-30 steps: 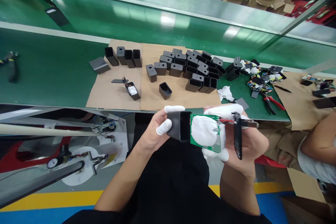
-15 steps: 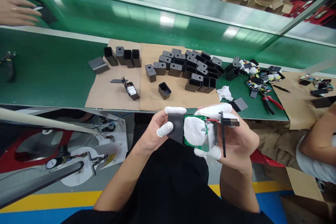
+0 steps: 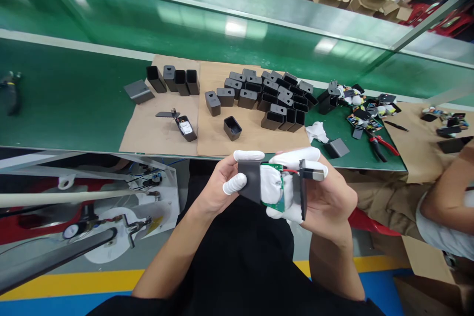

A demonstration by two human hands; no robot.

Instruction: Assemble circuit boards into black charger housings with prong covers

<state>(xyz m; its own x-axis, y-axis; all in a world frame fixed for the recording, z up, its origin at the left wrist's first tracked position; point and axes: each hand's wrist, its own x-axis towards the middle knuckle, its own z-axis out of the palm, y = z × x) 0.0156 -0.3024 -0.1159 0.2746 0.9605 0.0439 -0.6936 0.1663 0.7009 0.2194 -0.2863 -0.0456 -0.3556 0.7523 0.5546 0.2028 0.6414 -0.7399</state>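
Note:
My left hand, with white finger cots, grips a black plastic housing between thumb and fingers. Partly inside that housing sits a green circuit board covered with a white pad. My right hand, also in white finger cots, is closed around the board's outer end. A black end plate stands upright there, and a metal-tipped connector on a red wire sticks out beside it. The fingertips behind the board are partly hidden.
Many black housings stand on brown cardboard. A filled housing lies left of an open one. To the right are circuit assemblies, red-handled pliers and white tissue. Another person's arm is at the right edge.
My right hand has moved left, and the circuit board has slid deeper into the black housing. The other person's hand at the upper left has left the view with the dark piece.

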